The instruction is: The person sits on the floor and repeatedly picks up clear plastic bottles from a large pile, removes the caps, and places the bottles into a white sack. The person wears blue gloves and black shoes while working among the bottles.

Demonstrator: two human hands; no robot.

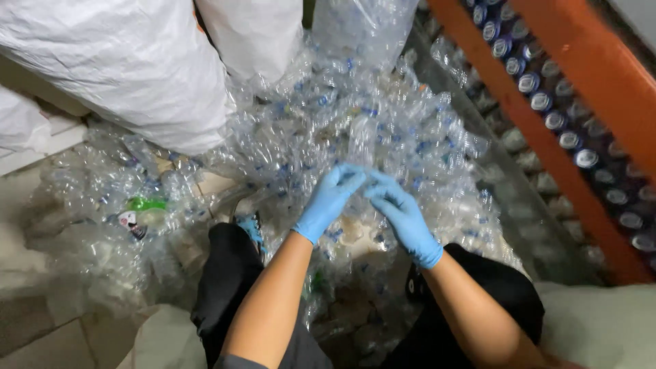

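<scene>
Right now the left hand (330, 199) and right hand (402, 215) both pinch one clear bottle (361, 143) at twelve o'clock; it looks light, crinkly, best held low.

glossy clear plastic bottles (355, 137), matt woven sacks (130, 61)

Pale tiled floor (41, 335), big white sacks (130, 68) upper left, orange metal rack (547, 143) at right — dim indoor light

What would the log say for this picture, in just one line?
left hand: blue glove, gripping clear plastic bottle | right hand: blue glove, on same bottle | around: heap of clear crushed bottles, white sacks
</scene>
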